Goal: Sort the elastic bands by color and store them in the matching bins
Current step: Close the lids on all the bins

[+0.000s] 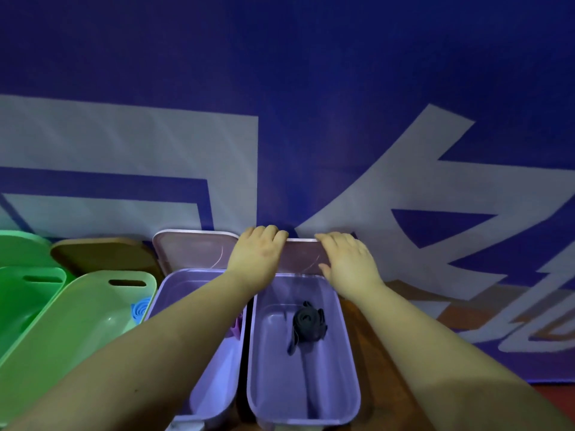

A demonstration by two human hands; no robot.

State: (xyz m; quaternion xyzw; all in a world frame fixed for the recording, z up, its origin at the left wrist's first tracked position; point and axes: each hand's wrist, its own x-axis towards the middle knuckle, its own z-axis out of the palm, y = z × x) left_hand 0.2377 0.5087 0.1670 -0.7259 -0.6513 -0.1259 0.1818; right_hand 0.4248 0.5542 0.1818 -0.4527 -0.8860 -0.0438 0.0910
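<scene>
Both hands, L (259, 255) & R (348, 262), flat, fingers spread on far lid (303, 256) behind purple bin (345, 337) w/ dark band (308, 321); next prob. swing lid shut.

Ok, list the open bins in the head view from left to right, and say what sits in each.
Dark green bin → light green bin, blue band → left purple bin, purple band → right purple bin, black band.

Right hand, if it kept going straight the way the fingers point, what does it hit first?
The right hand already rests on the pinkish lid leaning behind the purple bin. Pushing on, it would likely meet the blue banner directly behind that lid, though depth is unclear.
</scene>
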